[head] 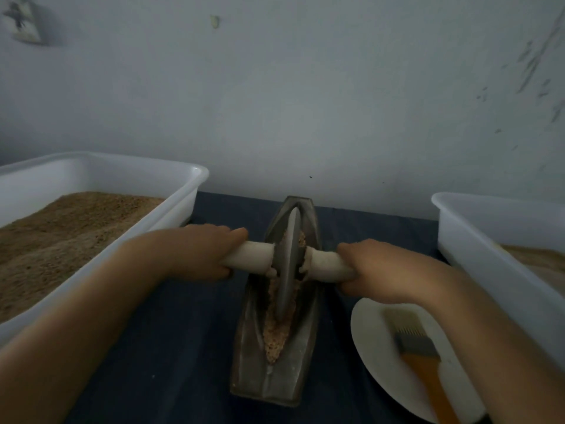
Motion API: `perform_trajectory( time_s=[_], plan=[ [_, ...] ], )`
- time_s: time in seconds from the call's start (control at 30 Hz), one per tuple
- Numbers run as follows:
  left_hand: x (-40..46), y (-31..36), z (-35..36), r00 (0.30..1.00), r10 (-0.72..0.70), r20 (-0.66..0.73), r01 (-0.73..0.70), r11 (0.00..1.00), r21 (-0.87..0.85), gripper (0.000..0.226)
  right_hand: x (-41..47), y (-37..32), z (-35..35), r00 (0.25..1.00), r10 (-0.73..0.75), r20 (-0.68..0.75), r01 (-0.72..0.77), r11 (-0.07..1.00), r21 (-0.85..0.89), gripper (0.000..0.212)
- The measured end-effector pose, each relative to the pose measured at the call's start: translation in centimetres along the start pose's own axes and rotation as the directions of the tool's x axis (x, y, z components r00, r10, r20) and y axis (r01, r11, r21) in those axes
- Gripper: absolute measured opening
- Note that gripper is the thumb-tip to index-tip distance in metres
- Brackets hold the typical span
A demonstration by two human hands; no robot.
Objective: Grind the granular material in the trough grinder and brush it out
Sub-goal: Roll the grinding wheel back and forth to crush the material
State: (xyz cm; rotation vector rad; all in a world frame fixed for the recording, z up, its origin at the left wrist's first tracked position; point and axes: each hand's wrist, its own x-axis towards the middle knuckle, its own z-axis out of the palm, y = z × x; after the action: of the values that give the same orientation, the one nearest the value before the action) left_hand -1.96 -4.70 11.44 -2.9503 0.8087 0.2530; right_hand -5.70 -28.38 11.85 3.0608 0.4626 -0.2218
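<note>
Gripping the pale axle [321,264] at frame centre, left hand [201,255] and right hand [385,273] fingers curl either side of the grinding wheel [289,261], standing in the granule-filled trough grinder [275,301] on a dark surface [183,332] below a grey wall [275,102].

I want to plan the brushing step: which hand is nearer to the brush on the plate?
Right. The right hand grips the roller handle directly above the brush on the plate; the left hand is across the trough grinder.
</note>
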Motion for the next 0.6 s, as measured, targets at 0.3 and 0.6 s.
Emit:
perform_trajectory(
  time_s=[0.3, 0.6],
  plan=[
    [-1.5, 0.2, -1.0, 0.985, 0.033, 0.168, -0.023, 0.998, -0.064, 0.022, -1.6, -0.7, -1.1, 0.991, -0.022, 0.135, 0.013, 0.998, 0.069, 0.025],
    [3.8, -0.5, 3.1, 0.87, -0.091, -0.485, 0.144, 0.987, 0.075, 0.035, 3.5, 1.9, 3.1, 0.874, 0.019, -0.486, -0.103, 0.984, -0.147, 0.022]
  ],
)
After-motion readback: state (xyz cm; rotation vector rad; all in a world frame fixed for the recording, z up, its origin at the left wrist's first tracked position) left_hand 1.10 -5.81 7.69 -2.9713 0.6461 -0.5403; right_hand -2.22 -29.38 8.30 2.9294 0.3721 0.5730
